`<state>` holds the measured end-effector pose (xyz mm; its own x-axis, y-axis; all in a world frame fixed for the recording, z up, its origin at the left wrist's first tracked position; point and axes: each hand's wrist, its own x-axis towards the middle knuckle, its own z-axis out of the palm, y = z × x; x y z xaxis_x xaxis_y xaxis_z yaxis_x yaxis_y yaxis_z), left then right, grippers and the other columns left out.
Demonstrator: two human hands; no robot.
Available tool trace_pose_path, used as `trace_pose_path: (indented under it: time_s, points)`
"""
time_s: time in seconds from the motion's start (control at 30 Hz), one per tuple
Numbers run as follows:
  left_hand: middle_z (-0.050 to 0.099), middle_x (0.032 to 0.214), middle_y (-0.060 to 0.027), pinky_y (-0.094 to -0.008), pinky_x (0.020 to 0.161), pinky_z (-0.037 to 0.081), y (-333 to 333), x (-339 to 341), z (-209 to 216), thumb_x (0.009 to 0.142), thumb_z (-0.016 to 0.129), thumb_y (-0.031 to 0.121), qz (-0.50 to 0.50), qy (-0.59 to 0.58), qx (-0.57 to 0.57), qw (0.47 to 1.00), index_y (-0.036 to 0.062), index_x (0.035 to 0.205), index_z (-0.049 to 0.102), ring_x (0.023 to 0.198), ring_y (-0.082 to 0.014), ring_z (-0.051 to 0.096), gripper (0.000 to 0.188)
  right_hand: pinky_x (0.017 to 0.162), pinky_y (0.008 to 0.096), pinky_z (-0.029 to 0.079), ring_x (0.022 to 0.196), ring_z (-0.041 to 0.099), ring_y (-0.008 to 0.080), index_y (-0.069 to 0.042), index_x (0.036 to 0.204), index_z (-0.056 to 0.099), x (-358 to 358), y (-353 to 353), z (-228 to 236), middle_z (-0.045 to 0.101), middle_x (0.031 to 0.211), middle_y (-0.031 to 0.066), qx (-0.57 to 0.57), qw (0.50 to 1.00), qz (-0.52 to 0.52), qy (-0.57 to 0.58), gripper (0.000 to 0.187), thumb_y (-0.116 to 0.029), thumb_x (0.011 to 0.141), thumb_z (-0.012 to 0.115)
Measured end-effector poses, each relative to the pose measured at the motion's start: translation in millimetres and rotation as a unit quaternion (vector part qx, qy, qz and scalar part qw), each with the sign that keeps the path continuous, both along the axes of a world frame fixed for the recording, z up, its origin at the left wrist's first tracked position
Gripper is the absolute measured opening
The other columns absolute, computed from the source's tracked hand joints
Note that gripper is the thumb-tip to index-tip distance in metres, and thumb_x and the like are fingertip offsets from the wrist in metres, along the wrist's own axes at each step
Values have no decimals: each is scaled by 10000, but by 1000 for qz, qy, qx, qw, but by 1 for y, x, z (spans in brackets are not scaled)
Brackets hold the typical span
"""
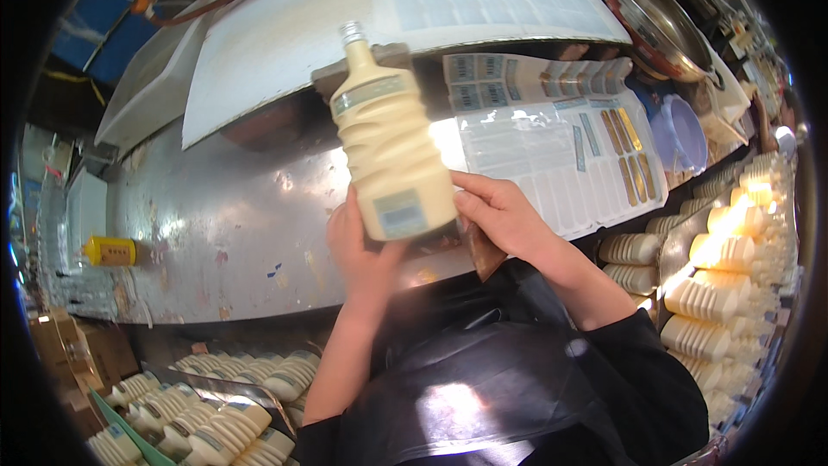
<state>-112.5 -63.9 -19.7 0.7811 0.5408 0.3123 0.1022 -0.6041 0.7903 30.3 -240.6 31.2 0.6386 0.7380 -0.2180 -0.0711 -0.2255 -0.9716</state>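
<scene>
A cream-coloured bottle (388, 147) with a wavy ribbed body and a silver cap lies tilted over the metal table, its neck pointing away from me. It bears a bluish square label near its base and a label band at the shoulder. My left hand (352, 237) grips the lower left side, its fingers partly hidden and slightly blurred. On the lower right edge, my right hand (504, 211) presses with thumb and fingers. Under the right hand is a brown pointed piece (483, 250). Behind the bottle's neck shows a brown block (392, 56).
Label sheets (552, 147) lie to the right, partly peeled. A white board (293, 43) spans the back. A yellow bottle (110, 251) lies far left. Similar cream bottles fill a rack (724, 250) at right and a crate (138, 431) at lower left. A purple bucket (679, 134) stands right.
</scene>
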Motion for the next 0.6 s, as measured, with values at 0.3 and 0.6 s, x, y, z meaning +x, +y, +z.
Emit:
trace_pose_path:
  time_s: [0.3, 0.6]
  points:
    - [568, 1361, -184, -448, 1116, 369, -3, 3, 6, 826, 816, 226, -5, -7, -126, 992, 4, 1524, 431, 1289, -345, 500, 828, 711, 262, 523, 737, 587, 70, -44, 1352, 641, -1, -5, 2, 642, 784, 13, 15, 998, -51, -44, 341, -127, 1043, 522]
    - [552, 1398, -133, -373, 1127, 390, -14, 0, 7, 778, 856, 72, 46, 5, -28, 999, 15, 1523, 462, 1304, -265, 528, 845, 802, 339, 556, 929, 695, 253, -43, 1154, 681, -2, 1, 43, 686, 1021, 123, 35, 963, -15, -265, 289, 13, 871, 705]
